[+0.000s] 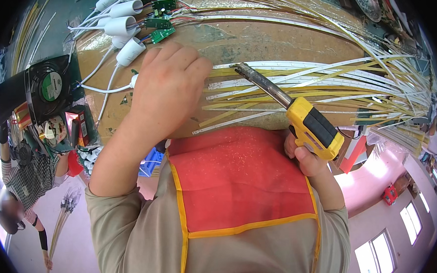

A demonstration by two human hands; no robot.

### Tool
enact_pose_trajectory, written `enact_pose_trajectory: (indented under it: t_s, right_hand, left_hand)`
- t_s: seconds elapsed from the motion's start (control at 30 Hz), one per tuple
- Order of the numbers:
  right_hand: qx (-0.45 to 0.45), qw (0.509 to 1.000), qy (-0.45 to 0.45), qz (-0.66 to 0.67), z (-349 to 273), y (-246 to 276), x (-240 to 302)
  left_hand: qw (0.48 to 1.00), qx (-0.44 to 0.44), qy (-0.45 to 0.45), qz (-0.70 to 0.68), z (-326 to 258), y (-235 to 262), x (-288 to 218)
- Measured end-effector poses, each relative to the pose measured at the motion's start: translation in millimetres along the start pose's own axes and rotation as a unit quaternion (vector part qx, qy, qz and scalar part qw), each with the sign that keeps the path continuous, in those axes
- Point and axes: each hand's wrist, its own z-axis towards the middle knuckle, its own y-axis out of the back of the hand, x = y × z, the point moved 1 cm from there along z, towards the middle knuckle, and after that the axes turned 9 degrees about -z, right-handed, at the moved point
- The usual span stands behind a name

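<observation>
My left hand [173, 86] is closed, fingers curled down over the bench; what they grip is hidden beneath them. A white plastic cap [134, 81] on a white cable shows partly beside its wrist side. From its finger side a white LED strip [274, 64] runs off to the right. My right hand [306, 157] is wrapped round the handle of a yellow and black soldering iron [314, 125]. The iron's dark tip lies over the strips just right of my left hand; whether it touches one I cannot tell.
Finished-looking rows of white caps [121, 26] with green circuit boards [161, 35] lie at the far left. Many loose white and yellow strips [325, 82] cover the right side. A black fan [50, 86] stands left. Another person [28, 183] holds strips at lower left.
</observation>
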Motion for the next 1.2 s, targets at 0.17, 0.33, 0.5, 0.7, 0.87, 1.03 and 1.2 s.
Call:
enact_pose_trajectory:
  t_s: [0.17,0.33,0.5,0.7,0.87,1.03,1.2]
  right_hand:
    - [-0.013,1.0,-0.005,-0.004,-1.1,-1.0,-0.2]
    - [0.001,1.0,0.004,-0.022,0.0,0.3,1.0]
    - [-0.002,1.0,0.001,-0.024,-0.1,0.6,0.6]
    - [-0.003,1.0,0.002,-0.021,0.1,0.5,1.0]
    - [-0.008,1.0,-0.007,0.005,-0.2,-1.1,1.8]
    - [-0.001,1.0,0.016,-0.008,6.2,-6.7,2.8]
    - [-0.024,0.999,0.022,-0.032,11.0,-13.4,5.8]
  left_hand:
    - [1.0,0.002,0.004,-0.021,2.2,1.1,1.6]
    - [0.998,0.0,0.004,-0.055,5.8,0.4,6.9]
    - [0.996,0.006,0.01,-0.084,9.1,-0.1,10.1]
    - [0.995,0.018,0.006,-0.102,12.9,0.5,12.5]
    - [0.994,0.026,0.003,-0.106,13.9,0.7,13.5]
    - [0.993,0.036,0.008,-0.111,14.6,1.5,14.3]
    - [0.993,0.023,-0.004,-0.116,14.2,0.7,15.1]
